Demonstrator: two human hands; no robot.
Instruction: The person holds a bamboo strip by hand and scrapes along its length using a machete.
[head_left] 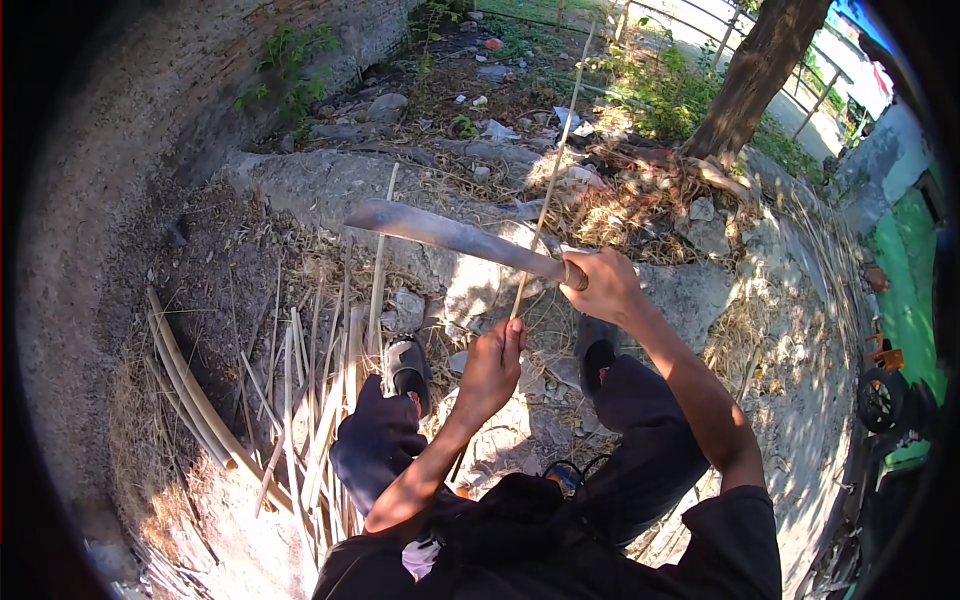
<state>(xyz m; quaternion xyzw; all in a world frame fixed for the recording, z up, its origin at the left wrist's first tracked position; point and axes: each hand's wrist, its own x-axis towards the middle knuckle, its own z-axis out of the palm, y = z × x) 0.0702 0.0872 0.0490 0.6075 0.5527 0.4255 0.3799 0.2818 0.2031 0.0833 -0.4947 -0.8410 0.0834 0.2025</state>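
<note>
My right hand [603, 287] is closed round the handle of a machete [450, 236], whose broad, worn blade points left. In front of my body, my left hand [492, 368] grips a long, thin bamboo strip [556, 165] near its lower part. The strip slants up and away to the right, toward the far edge of the view. The machete crosses the strip a little above my left hand; I cannot tell whether the blade touches it.
Split bamboo pieces [318, 430] lie beside my left leg, near curved poles [190, 385]. A stone ledge [300, 185] runs ahead, with litter and dry leaves beyond it. A tree trunk [765, 75] stands at far right, a brick wall [150, 120] at left.
</note>
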